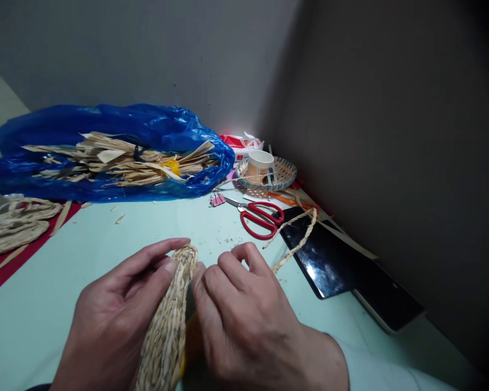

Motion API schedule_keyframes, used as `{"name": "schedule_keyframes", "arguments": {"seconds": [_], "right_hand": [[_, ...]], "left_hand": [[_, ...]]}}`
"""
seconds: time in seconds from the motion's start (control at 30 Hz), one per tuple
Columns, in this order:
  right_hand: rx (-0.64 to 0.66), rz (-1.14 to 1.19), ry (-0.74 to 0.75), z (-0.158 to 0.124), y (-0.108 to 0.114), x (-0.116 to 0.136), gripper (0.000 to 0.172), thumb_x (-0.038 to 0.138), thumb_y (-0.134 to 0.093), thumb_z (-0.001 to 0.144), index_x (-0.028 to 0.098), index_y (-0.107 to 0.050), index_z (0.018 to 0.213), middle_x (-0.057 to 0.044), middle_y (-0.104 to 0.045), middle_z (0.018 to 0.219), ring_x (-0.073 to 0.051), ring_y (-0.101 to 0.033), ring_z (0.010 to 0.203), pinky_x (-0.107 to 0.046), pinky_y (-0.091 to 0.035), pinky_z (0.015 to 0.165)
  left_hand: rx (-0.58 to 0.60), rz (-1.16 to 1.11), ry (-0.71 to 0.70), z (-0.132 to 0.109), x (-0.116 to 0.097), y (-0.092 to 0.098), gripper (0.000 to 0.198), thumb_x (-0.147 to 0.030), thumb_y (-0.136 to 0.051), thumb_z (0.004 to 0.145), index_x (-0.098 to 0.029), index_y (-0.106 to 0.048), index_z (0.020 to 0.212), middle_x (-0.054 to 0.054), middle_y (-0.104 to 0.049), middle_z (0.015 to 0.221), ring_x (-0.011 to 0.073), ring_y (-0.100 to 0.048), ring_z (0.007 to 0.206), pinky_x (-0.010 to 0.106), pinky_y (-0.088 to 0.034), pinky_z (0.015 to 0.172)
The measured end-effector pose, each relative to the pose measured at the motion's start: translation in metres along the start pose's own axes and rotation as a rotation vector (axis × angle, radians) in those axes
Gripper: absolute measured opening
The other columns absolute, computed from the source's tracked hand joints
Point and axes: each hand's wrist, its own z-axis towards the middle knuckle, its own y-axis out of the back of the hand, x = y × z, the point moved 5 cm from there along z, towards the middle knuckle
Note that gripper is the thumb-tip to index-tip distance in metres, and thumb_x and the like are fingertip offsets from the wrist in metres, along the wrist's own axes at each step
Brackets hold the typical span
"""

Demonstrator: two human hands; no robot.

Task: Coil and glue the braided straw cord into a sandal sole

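A woven straw piece [167,320], built of braided rows, stands between my two hands in the lower middle. My left hand [118,309] grips its upper left edge, thumb on the near face and fingers behind. On the other side my right hand [244,304] is closed, its thumb and curled fingers pinched close to the top right edge. A thin braided straw cord [301,244] comes out from behind the right hand and loops up to the right. What exactly the right fingertips pinch is hidden, but the cord runs into that hand. The lower end of the piece leaves the frame.
Red-handled scissors [261,220] and a pink binder clip [218,200] lie beyond my hands. A blue plastic bag [146,117] holds bundled dry straw [118,160]. A paper cup [261,165] stands in a woven basket [287,174]. Black tablet-like devices [326,266] lie right; braided coils [16,222] left.
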Motion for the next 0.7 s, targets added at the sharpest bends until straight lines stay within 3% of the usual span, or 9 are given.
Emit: {"name": "schedule_keyframes", "arguments": {"seconds": [0.17,0.3,0.4,0.57,0.7], "right_hand": [[0.003,-0.014,0.030,0.000,0.003,0.000,0.034,0.003,-0.046,0.091,0.018,-0.063,0.065,-0.008,-0.058,0.062,-0.023,-0.040,0.060,-0.039,-0.028,0.060],[0.025,-0.026,0.029,-0.001,0.002,-0.004,0.031,0.004,-0.049,0.094,0.016,-0.065,0.070,-0.008,-0.061,0.068,-0.024,-0.043,0.065,-0.040,-0.031,0.063],[0.044,-0.035,0.032,-0.002,0.001,-0.007,0.032,0.002,-0.051,0.095,0.016,-0.064,0.069,-0.007,-0.060,0.068,-0.023,-0.043,0.065,-0.040,-0.031,0.064],[0.176,-0.036,0.026,-0.006,-0.002,-0.015,0.027,0.002,-0.046,0.099,0.009,-0.069,0.087,-0.008,-0.062,0.079,-0.024,-0.046,0.072,-0.041,-0.034,0.070],[0.267,-0.014,0.022,-0.010,-0.005,-0.021,0.026,0.002,-0.044,0.100,0.004,-0.070,0.101,-0.009,-0.064,0.083,-0.024,-0.049,0.074,-0.042,-0.036,0.075]], "left_hand": [[0.076,-0.018,-0.021,0.008,0.007,0.001,0.059,-0.059,-0.088,0.066,-0.033,-0.074,0.116,-0.004,-0.072,0.070,0.0153,-0.063,0.058,0.018,-0.050,0.047],[0.075,-0.138,0.034,0.009,0.007,-0.003,0.055,-0.050,-0.092,0.060,-0.031,-0.076,0.109,-0.001,-0.075,0.080,0.0204,-0.070,0.071,0.021,-0.058,0.056],[0.103,-0.184,0.021,0.008,0.006,-0.007,0.049,-0.047,-0.091,0.065,-0.032,-0.075,0.109,-0.002,-0.074,0.084,0.0208,-0.070,0.076,0.022,-0.060,0.061],[0.113,-0.111,-0.086,0.013,0.003,-0.001,0.045,-0.048,-0.088,0.074,-0.031,-0.074,0.114,-0.001,-0.075,0.095,0.0205,-0.070,0.097,0.018,-0.057,0.079],[0.191,-0.012,-0.108,0.019,0.000,-0.001,0.052,-0.052,-0.085,0.076,-0.034,-0.073,0.123,0.000,-0.075,0.095,0.0225,-0.071,0.096,0.024,-0.057,0.079]]}}
